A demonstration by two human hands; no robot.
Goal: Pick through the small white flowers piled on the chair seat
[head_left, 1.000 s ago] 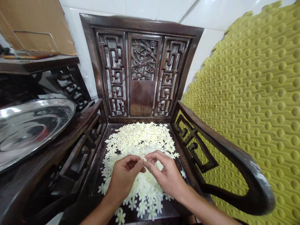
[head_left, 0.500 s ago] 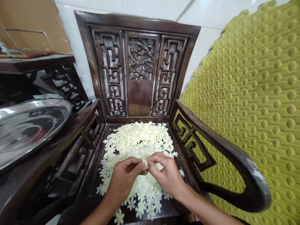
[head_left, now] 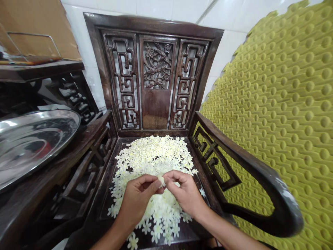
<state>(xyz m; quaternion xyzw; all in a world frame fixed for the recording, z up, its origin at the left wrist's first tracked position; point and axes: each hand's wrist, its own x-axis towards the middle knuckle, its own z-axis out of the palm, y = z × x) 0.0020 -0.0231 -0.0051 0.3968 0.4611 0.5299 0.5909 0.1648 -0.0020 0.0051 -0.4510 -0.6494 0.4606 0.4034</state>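
A heap of small white and pale yellow flowers (head_left: pixel 153 156) covers the seat of a dark carved wooden armchair (head_left: pixel 157 80). My left hand (head_left: pixel 136 199) and my right hand (head_left: pixel 183 192) meet over the near part of the heap. Both pinch the same small white flower (head_left: pixel 161 180) between thumb and fingertips, one from each side. More flowers lie under my wrists, near the seat's front edge.
A large shiny metal tray (head_left: pixel 31 139) rests on dark furniture to the left. A yellow-green bumpy foam mat (head_left: pixel 281 104) stands against the chair's right armrest (head_left: pixel 249 170). White wall tiles are behind; cardboard and a wire rack (head_left: pixel 33 34) sit on a shelf at top left.
My fingertips have come closer together and now pinch a flower between them. The view has shifted slightly; the heap and the chair have not moved.
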